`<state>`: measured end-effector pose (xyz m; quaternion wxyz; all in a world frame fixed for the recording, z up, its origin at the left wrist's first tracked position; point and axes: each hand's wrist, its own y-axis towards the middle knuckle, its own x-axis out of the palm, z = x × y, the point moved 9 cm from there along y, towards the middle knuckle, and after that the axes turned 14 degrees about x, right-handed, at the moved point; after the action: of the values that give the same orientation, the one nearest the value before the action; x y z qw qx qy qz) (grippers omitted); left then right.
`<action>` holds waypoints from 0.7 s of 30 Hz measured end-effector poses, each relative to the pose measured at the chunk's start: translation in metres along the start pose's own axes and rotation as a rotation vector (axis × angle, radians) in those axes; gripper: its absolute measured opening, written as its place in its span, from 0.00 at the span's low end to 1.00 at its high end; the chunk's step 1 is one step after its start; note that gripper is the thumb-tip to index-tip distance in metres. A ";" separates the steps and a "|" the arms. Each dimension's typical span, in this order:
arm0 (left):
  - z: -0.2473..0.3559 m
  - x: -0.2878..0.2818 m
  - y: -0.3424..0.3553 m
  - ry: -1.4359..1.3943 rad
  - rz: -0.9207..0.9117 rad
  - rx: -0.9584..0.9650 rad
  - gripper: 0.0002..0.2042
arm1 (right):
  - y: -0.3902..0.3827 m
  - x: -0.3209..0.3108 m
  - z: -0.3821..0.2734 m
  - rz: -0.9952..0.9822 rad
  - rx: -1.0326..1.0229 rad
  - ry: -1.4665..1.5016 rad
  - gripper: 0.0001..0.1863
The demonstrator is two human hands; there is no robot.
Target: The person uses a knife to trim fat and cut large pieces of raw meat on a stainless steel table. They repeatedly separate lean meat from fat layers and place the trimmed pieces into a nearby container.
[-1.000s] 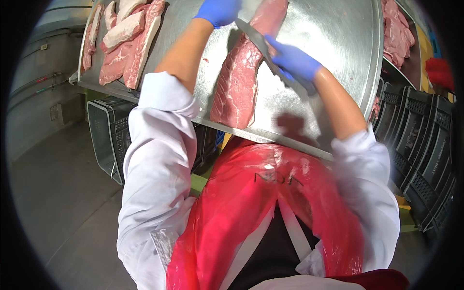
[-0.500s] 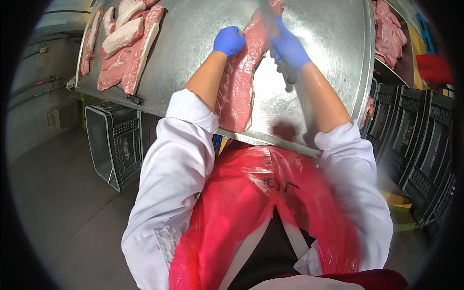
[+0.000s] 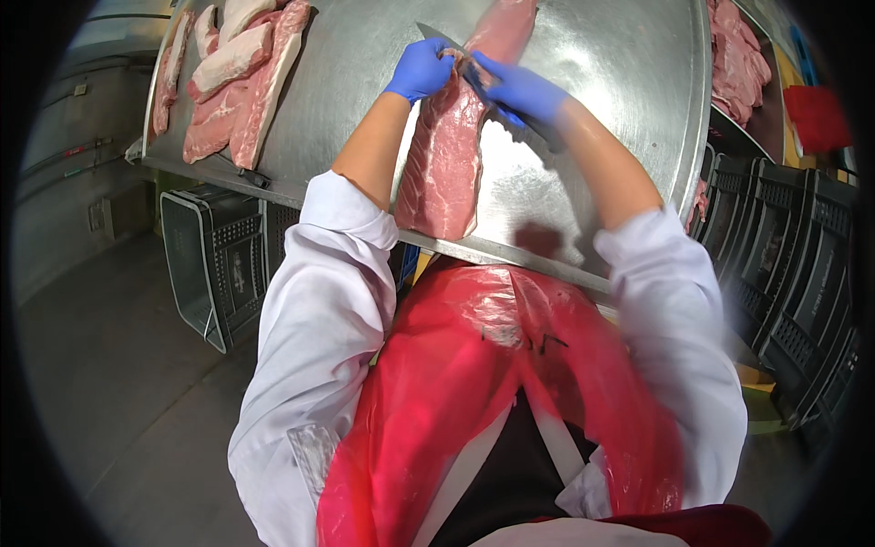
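A long slab of raw red meat (image 3: 456,137) lies lengthwise on the steel table (image 3: 629,100) in front of me. My left hand (image 3: 419,68), in a blue glove, pinches the meat's left edge near its far end. My right hand (image 3: 519,91), also blue-gloved, grips a knife (image 3: 439,38) by its dark handle. The blade crosses over the meat, and its tip shows just past my left hand. A red plastic apron and white sleeves cover me below.
Several pale and red meat cuts (image 3: 232,82) lie at the table's far left, more meat (image 3: 738,64) in a tray at the right. Black plastic crates (image 3: 219,264) stand under the table's left end, and stacked dark crates (image 3: 802,264) at the right.
Both hands have shifted along the meat slab. My left hand went from the slab's left side to pinching its edge, and the knife now lies across the meat.
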<state>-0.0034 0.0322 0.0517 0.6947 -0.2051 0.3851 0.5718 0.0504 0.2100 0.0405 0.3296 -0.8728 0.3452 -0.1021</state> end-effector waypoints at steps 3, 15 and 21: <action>-0.010 -0.007 0.001 0.021 0.011 -0.013 0.12 | 0.024 0.006 0.002 -0.077 0.017 -0.108 0.43; -0.010 -0.090 -0.020 -0.410 0.159 -0.023 0.09 | 0.018 0.057 0.007 -0.166 0.067 -0.200 0.42; -0.011 -0.124 -0.067 -0.453 0.228 -0.005 0.10 | -0.068 0.065 0.019 -0.236 0.168 -0.259 0.43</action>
<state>0.0510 -0.0722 0.1300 0.6937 -0.0289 0.2389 0.6788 0.1425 0.2125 0.0667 0.4285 -0.8825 0.1857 -0.0553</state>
